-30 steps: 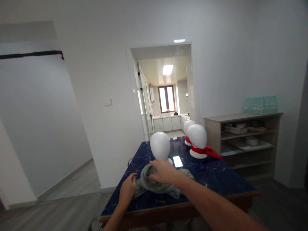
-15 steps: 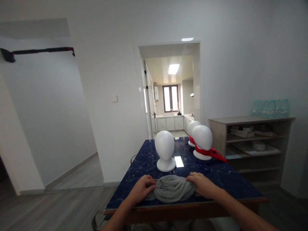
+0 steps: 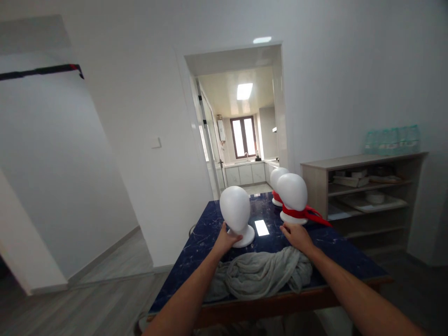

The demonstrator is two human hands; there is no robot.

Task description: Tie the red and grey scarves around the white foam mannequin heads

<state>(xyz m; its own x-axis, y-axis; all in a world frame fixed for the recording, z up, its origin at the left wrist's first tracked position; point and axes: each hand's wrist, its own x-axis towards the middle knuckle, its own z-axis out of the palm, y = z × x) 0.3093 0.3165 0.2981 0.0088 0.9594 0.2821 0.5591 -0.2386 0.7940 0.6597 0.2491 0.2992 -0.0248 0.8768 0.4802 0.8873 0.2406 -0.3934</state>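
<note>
My left hand (image 3: 224, 241) grips the neck and base of a white mannequin head (image 3: 235, 207) that stands on the dark blue marbled table (image 3: 196, 261), tilted a little to the left. My right hand (image 3: 297, 237) is over the table, fingers loosely curled together, with nothing seen in them. It is just in front of another white mannequin head (image 3: 293, 192), which has a red scarf (image 3: 296, 213) round its neck. A grey scarf (image 3: 262, 273) lies bunched in folds along the table's near edge, under and between my forearms.
Behind the right-hand head is a further white mannequin head (image 3: 278, 176), also with red cloth at its neck. A wooden shelf unit (image 3: 315, 186) with plastic bottles (image 3: 392, 141) on top stands to the right. Beyond the table, a doorway opens into a kitchen.
Both hands have let go of the grey scarf and moved forward. My left hand has taken hold of the nearest head, which now tilts. The grey scarf lies spread further right.
</note>
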